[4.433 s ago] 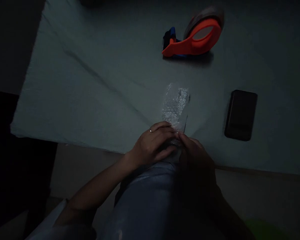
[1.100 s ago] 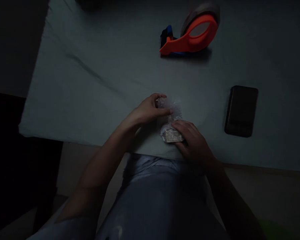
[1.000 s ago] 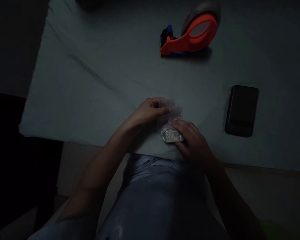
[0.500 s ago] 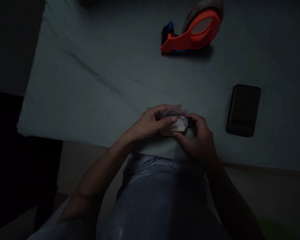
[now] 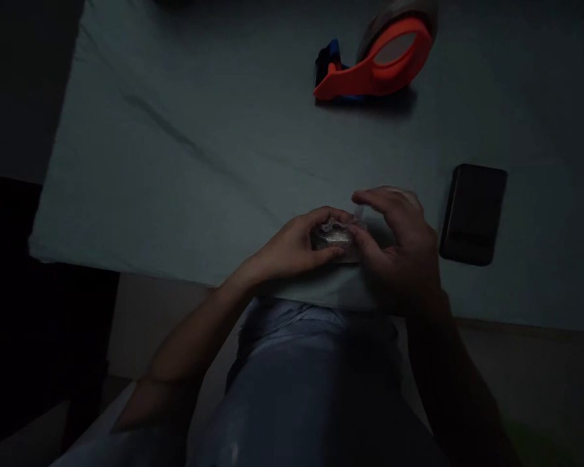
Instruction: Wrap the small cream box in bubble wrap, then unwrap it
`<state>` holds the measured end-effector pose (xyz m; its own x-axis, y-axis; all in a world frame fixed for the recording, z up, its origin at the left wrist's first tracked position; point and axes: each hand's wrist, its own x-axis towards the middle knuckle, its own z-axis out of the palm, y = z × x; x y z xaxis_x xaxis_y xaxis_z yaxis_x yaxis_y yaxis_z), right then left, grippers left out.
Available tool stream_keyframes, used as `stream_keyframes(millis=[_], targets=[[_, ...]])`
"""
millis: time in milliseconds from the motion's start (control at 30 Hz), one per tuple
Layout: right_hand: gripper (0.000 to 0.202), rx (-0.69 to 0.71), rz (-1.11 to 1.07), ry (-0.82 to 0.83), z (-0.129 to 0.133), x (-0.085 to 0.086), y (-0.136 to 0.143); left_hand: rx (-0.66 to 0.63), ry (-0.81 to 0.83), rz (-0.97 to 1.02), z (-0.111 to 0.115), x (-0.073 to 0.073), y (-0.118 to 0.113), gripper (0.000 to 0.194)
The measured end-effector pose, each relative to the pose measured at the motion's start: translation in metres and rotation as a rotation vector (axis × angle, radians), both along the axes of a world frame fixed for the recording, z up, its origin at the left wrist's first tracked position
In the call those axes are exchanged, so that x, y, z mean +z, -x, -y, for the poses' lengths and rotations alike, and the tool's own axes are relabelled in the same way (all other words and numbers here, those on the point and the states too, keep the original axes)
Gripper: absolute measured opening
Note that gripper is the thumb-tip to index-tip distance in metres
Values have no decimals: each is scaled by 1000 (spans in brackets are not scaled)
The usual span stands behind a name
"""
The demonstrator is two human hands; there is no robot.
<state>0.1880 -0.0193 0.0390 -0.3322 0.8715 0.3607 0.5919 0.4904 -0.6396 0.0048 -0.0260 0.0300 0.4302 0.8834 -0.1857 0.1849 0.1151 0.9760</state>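
Close to the table's front edge, a small packet [image 5: 338,239] in shiny, crinkled clear plastic catches some light. Its contents cannot be made out. My left hand [image 5: 299,245] is closed around its left side, thumb along the near edge and fingers over the far edge. My right hand [image 5: 401,237] is at the right end, its thumb touching the plastic. The right fingers are stretched out above and apart from the thumb, near a loose flap of plastic [image 5: 359,213].
An orange and blue tape dispenser [image 5: 355,81] with a large roll stands at the back of the table. To the right lies a dark rectangular device, phone-like [image 5: 474,214]. A pale, creased cloth [image 5: 175,188] covers the table. The room is dim.
My right hand has lifted and opened, its fingers moving up and away from the packet's end while the thumb shifted onto the plastic. My left hand still holds the packet, its thumb now lower.
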Motion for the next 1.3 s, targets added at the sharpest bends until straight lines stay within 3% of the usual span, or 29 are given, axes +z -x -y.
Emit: stream_keyframes(millis=[133, 267, 367, 500, 667, 833, 1067, 1133, 1300], targets=[[17, 90, 27, -23, 3, 1, 0, -7, -34, -5, 0, -1, 1, 34], [11, 74, 13, -107, 16, -13, -1, 41, -94, 2, -2, -7, 4, 31], [15, 21, 43, -158, 24, -27, -1, 45, -55, 10, -4, -11, 6, 30], [26, 57, 133, -174, 30, -37, -5, 51, -36, -25, -5, -12, 8, 31], [36, 94, 184, -161, 33, -38, -10, -2, -152, -46, -4, -10, 10, 27], [39, 69, 80, -144, 35, -38, -7, -32, -135, -49, -3, -9, 11, 25], [39, 45, 166, -204, 35, -43, -6, -43, -180, -85, -2, -8, 11, 25], [37, 38, 178, -216, 35, -41, -8, -37, -215, -116, 0, -7, 11, 30], [29, -70, 134, -224, 35, -31, -16, -24, -302, -163, 6, -6, 9, 63]])
